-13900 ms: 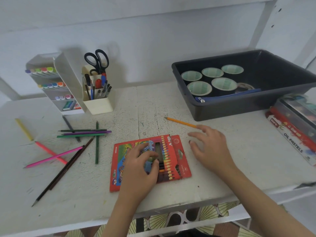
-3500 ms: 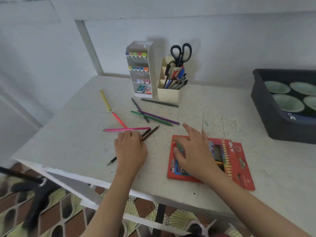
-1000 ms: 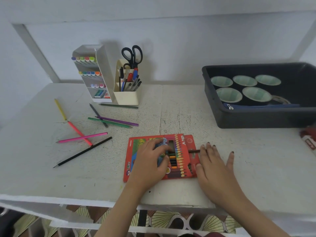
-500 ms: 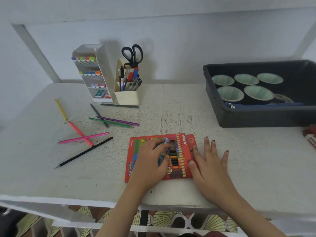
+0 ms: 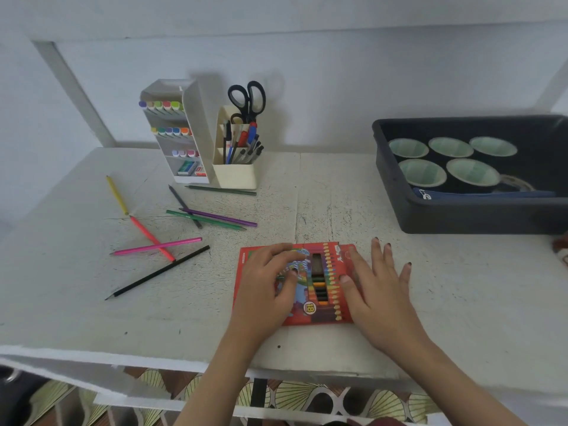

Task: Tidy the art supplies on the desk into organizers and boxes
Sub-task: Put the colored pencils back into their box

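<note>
Head view: the flat red cardboard pencil box (image 5: 325, 316) lies near the white desk's (image 5: 338, 195) front edge, left hand (image 5: 270, 284) pressing its cover, fingers bent, right hand (image 5: 375, 290) spread flat on its flap end. Likely light, bendable card: best gripped by the long edges

Number "18" in yellow circle on red pencil box (image 5: 311, 315), near front edge. Coloured lettering on box lid partly under left hand (image 5: 270, 284), not legible. White lettering by box flap too blurred. White tag on blue pouch (image 5: 479, 193): mark unreadable
</note>
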The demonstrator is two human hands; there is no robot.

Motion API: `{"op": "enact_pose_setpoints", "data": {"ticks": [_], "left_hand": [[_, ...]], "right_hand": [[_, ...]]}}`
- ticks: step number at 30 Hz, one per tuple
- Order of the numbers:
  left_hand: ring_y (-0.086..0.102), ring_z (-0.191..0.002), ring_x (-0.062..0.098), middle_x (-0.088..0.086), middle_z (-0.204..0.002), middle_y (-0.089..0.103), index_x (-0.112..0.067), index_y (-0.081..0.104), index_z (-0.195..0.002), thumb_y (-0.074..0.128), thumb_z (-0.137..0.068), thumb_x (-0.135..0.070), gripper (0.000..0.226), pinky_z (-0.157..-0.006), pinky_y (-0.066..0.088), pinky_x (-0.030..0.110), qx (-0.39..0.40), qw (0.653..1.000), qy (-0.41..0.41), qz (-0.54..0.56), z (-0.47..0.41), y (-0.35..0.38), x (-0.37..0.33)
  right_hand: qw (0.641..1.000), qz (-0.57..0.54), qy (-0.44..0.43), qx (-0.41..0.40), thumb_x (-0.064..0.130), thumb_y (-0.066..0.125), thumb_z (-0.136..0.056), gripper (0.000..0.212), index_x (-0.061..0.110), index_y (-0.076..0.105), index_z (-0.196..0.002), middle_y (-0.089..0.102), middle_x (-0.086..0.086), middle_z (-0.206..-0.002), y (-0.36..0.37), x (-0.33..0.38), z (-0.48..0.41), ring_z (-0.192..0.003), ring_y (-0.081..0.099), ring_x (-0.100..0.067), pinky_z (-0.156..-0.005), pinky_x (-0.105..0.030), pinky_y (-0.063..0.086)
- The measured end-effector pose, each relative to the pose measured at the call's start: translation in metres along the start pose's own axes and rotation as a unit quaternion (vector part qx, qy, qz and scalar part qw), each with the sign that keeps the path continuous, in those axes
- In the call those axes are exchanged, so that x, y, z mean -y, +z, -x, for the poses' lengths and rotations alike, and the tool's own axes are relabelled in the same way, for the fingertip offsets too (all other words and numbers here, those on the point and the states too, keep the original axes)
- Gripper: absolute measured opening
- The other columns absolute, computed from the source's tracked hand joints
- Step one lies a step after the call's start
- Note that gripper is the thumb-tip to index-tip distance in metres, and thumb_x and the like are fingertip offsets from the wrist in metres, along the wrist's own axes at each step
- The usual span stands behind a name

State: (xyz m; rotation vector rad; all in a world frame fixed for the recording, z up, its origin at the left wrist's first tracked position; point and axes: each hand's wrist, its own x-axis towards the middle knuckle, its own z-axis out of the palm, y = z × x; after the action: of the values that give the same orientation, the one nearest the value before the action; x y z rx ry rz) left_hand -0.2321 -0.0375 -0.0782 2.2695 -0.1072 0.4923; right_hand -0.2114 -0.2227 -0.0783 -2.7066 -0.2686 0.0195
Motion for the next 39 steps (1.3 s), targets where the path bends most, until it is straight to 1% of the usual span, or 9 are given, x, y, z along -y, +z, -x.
{"op": "enact_pose_setpoints", "data": {"ticks": [6, 12, 16, 26, 29, 31, 33, 36, 39], "left_hand": [[0.053, -0.104, 0.015, 0.001, -0.109, 0.064, -0.012, 0.069, -0.103, 0.056, -0.083, -0.007, 0.024, -0.091, 0.034, 0.025, -0.077, 0.991, -0.041, -0.098, 0.002, -0.041, 0.025], [0.059, -0.099, 0.036, 0.014, -0.102, 0.069, -0.003, 0.07, -0.104, 0.065, -0.078, 0.008, 0.029, -0.087, 0.044, 0.043, -0.143, 0.952, -0.136, -0.233, 0.021, -0.101, 0.072], [0.059, -0.101, 0.039, 0.017, -0.103, 0.069, -0.003, 0.071, -0.106, 0.065, -0.08, 0.001, 0.027, -0.088, 0.045, 0.046, -0.114, 0.932, -0.203, -0.278, 0.026, -0.121, 0.092], [0.055, -0.088, 0.038, 0.014, -0.087, 0.068, -0.008, 0.073, -0.096, 0.061, -0.084, -0.001, 0.019, -0.076, 0.039, 0.041, -0.102, 0.917, -0.202, -0.327, 0.023, -0.121, 0.098], [0.056, -0.081, 0.027, 0.011, -0.093, 0.064, -0.009, 0.068, -0.1, 0.057, -0.088, 0.0, 0.019, -0.07, 0.042, 0.035, -0.129, 0.943, -0.2, -0.231, 0.018, -0.116, 0.085], [0.055, -0.074, 0.006, 0.0, -0.094, 0.062, -0.015, 0.064, -0.101, 0.055, -0.09, -0.003, 0.019, -0.062, 0.04, 0.019, -0.151, 0.96, -0.196, -0.129, 0.013, -0.109, 0.069], [0.055, -0.075, -0.004, -0.012, -0.09, 0.06, -0.023, 0.062, -0.098, 0.054, -0.091, -0.007, 0.019, -0.059, 0.04, 0.01, -0.139, 0.971, -0.185, -0.057, 0.005, -0.099, 0.049], [0.059, -0.076, -0.003, -0.016, -0.088, 0.061, -0.035, 0.056, -0.087, 0.054, -0.091, -0.009, 0.027, -0.059, 0.047, 0.013, -0.081, 0.979, -0.175, 0.065, -0.003, -0.078, 0.015], [0.061, -0.071, 0.002, -0.01, -0.085, 0.065, -0.034, 0.057, -0.087, 0.056, -0.089, -0.009, 0.025, -0.058, 0.05, 0.016, -0.011, 0.979, -0.154, 0.131, -0.007, -0.052, -0.015]], "right_hand": [[0.993, -0.024, -0.11, -0.024, 0.043, 0.035, -0.097, 0.044, 0.031, 0.039, -0.139, 0.012, -0.001, -0.158, 0.001, 0.035, -0.022, -0.146, -0.004, -0.018, -0.105, -0.039, -0.025], [0.984, -0.038, -0.176, -0.011, 0.04, 0.04, -0.096, 0.042, 0.033, 0.042, -0.137, 0.018, 0.0, -0.157, 0.017, 0.073, -0.036, -0.145, -0.001, -0.016, -0.106, -0.039, -0.024], [0.977, -0.027, -0.212, 0.015, 0.038, 0.041, -0.096, 0.039, 0.029, 0.045, -0.134, 0.017, -0.002, -0.157, 0.031, 0.09, -0.036, -0.145, -0.001, -0.018, -0.106, -0.039, -0.025], [0.972, -0.044, -0.231, 0.024, 0.036, 0.043, -0.094, 0.038, 0.031, 0.047, -0.131, 0.023, 0.001, -0.155, 0.042, 0.098, -0.033, -0.145, 0.002, -0.015, -0.108, -0.04, -0.023], [0.973, -0.061, -0.222, 0.017, 0.036, 0.044, -0.095, 0.035, 0.031, 0.049, -0.13, 0.027, 0.003, -0.153, 0.039, 0.093, -0.03, -0.144, 0.007, -0.014, -0.112, -0.04, -0.016], [0.972, -0.091, -0.216, 0.012, 0.036, 0.044, -0.096, 0.036, 0.029, 0.049, -0.131, 0.031, 0.005, -0.151, 0.035, 0.091, -0.028, -0.143, 0.013, -0.012, -0.114, -0.037, -0.011], [0.969, -0.133, -0.21, -0.002, 0.033, 0.044, -0.097, 0.036, 0.028, 0.049, -0.132, 0.041, 0.009, -0.144, 0.027, 0.089, -0.026, -0.137, 0.025, -0.008, -0.117, -0.036, 0.0], [0.954, -0.222, -0.2, -0.026, 0.035, 0.041, -0.094, 0.037, 0.029, 0.055, -0.127, 0.053, 0.022, -0.119, 0.013, 0.088, -0.022, -0.113, 0.039, 0.009, -0.109, -0.037, 0.028], [0.937, -0.297, -0.177, -0.056, 0.036, 0.045, -0.091, 0.032, 0.029, 0.06, -0.117, 0.058, 0.027, -0.108, 0.0, 0.083, -0.02, -0.103, 0.052, 0.007, -0.093, -0.02, 0.041]]}}
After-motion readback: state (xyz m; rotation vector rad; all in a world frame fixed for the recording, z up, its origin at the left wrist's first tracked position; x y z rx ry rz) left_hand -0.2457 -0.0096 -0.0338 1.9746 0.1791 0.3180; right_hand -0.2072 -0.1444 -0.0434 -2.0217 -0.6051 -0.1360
